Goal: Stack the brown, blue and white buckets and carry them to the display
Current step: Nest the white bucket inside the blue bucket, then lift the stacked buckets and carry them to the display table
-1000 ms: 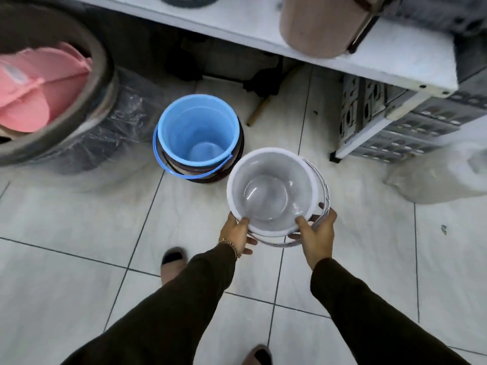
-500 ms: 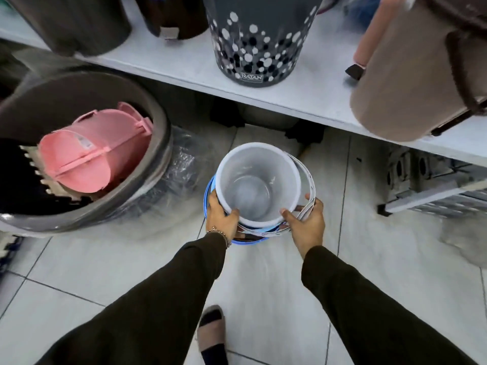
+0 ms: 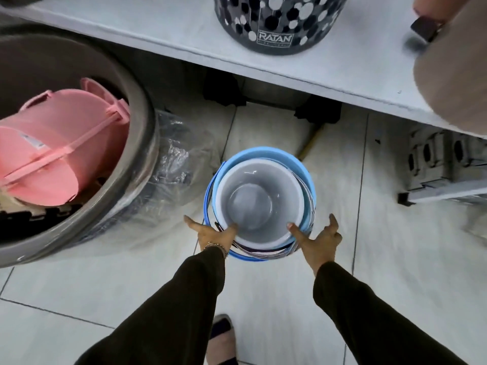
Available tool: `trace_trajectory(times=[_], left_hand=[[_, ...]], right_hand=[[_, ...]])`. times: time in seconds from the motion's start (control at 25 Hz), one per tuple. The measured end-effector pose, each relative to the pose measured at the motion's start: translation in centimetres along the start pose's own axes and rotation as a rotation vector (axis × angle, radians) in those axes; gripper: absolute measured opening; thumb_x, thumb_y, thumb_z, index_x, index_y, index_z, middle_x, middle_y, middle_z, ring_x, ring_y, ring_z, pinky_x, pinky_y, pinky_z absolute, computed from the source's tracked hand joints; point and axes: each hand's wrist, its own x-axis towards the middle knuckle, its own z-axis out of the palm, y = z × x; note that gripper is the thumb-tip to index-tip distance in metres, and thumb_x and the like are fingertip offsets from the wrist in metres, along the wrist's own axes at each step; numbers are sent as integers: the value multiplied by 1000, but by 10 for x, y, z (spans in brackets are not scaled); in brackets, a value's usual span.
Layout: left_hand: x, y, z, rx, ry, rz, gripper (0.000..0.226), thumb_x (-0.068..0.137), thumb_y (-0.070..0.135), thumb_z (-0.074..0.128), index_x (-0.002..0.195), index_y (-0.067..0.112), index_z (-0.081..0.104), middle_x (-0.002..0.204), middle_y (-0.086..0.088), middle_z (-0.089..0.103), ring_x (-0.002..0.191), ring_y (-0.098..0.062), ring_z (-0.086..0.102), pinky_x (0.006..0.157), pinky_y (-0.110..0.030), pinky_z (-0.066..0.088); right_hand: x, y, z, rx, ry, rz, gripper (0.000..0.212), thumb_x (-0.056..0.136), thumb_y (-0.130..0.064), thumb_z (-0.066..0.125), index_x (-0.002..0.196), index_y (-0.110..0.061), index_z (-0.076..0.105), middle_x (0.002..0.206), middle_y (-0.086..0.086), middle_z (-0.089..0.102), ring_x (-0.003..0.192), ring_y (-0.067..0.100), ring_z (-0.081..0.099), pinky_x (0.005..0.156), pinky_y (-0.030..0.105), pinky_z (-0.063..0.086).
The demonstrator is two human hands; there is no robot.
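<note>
The white bucket (image 3: 259, 204) sits nested inside the blue bucket (image 3: 290, 162) on the tiled floor, below the shelf edge. Only a dark sliver of the brown bucket (image 3: 263, 251) shows under the blue rim at the front. My left hand (image 3: 213, 234) is at the stack's near left side, thumb on the white rim, fingers spread. My right hand (image 3: 317, 241) mirrors it at the near right side, thumb on the rim and the other fingers splayed outward. Neither hand closes around anything.
A white shelf (image 3: 184, 38) overhangs the floor and carries a dotted dark bin (image 3: 274, 22) and a beige container (image 3: 453, 75). At left, a large grey tub (image 3: 123, 180) wrapped in plastic holds a pink bucket (image 3: 52, 146). Grey crates (image 3: 442, 164) stand at right. My shoe (image 3: 221, 335) is below.
The white bucket has gone from held beside the blue one to lowered fully into it. My fingers have opened from gripping its sides to spread, with only thumbs on the rim.
</note>
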Motion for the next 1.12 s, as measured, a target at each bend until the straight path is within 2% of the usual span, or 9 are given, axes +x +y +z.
trace_trajectory(times=[0.12,0.2,0.28,0.4,0.52,0.68,0.76,0.88,1.12], left_hand=[[12,-11,-4,-52,-72,-86,107,42,47,82,136,23,35,126,-12,63,108,-31,63,97,-37,50],[18,-17,-3,-23,-42,-49,81,38,52,77,108,31,42,94,-4,70,84,-25,69,86,-42,59],[20,-18,-4,-19,-51,-22,58,46,45,75,91,37,40,81,-5,68,71,-27,72,73,-49,64],[10,-11,-11,-41,-125,-36,53,54,29,75,93,33,40,89,-13,66,73,-36,72,65,-56,63],[-10,-8,-23,-60,-129,-40,61,55,23,75,104,27,39,93,-13,60,74,-39,70,63,-61,61],[-58,-5,-45,-101,-108,-37,71,64,16,76,122,23,36,111,-20,58,77,-40,69,63,-58,61],[-90,4,-55,-138,-102,-16,72,70,11,76,129,20,35,116,-22,58,78,-40,69,66,-60,61],[-156,25,-75,-182,-109,15,90,65,12,76,142,22,28,126,-22,56,102,-47,65,82,-64,57],[-320,73,-135,-307,-131,203,53,60,17,72,100,28,40,96,-17,61,90,-41,68,84,-63,57]], right_hand=[[10,8,-3,-59,-46,136,148,48,-63,90,158,-29,-4,164,15,8,147,42,29,115,54,37],[15,11,-6,-70,-65,215,160,41,-67,90,158,-26,-11,166,15,7,150,40,25,117,53,33],[17,11,-9,14,-121,293,163,39,-63,93,158,-25,-13,166,13,17,149,37,29,117,54,31],[6,15,-9,244,-263,358,135,45,-50,96,154,-27,20,155,6,45,137,38,46,101,71,42],[-17,17,-9,399,-217,308,97,56,-27,93,138,-24,40,132,5,62,109,26,65,70,50,63],[-60,8,-30,470,-193,241,94,64,-19,88,142,-24,35,130,5,60,113,28,63,93,54,56],[-85,-3,-52,482,-204,198,91,66,-16,87,141,-24,35,131,6,59,115,30,62,94,54,56],[-132,-33,-101,480,-220,95,86,70,-13,85,139,-23,35,132,9,59,115,31,63,97,55,55],[-263,-108,-221,454,-180,-185,94,57,-25,85,137,-26,35,125,7,63,112,27,65,98,48,56]])
